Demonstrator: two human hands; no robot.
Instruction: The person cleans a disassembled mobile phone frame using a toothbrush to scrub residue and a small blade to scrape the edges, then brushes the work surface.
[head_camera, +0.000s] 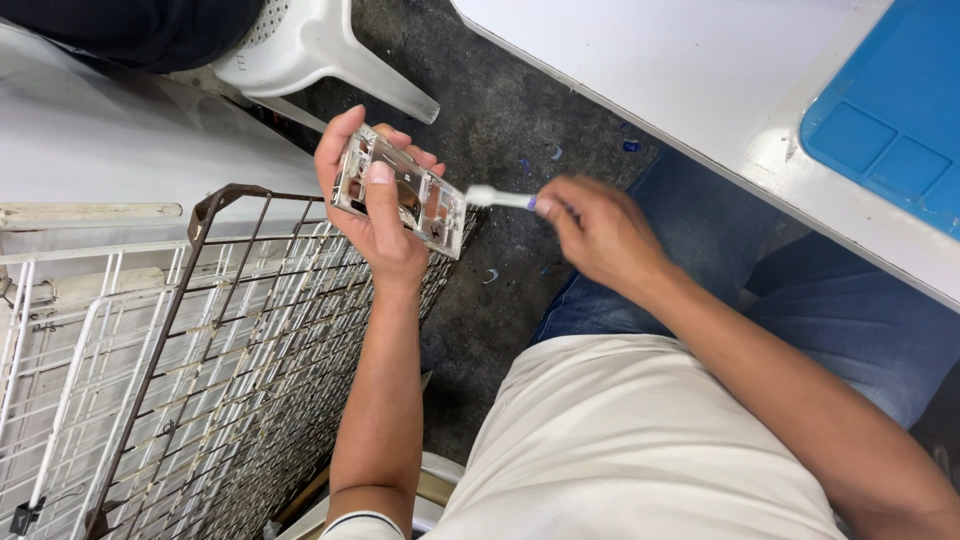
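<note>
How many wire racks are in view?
2: a white wire rack at lower left, and a rusty brown wire rack lying over it, below the left hand. More may be hidden underneath.

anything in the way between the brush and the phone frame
Nothing visible. The right hand holds the small brush with its head at the edge of the phone frame, which the left hand grips.

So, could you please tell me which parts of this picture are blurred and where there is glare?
Head view: the right hand and its brush are motion-blurred; the left hand and phone frame are sharp; the white table is brightly lit, nearly washed out.
</note>
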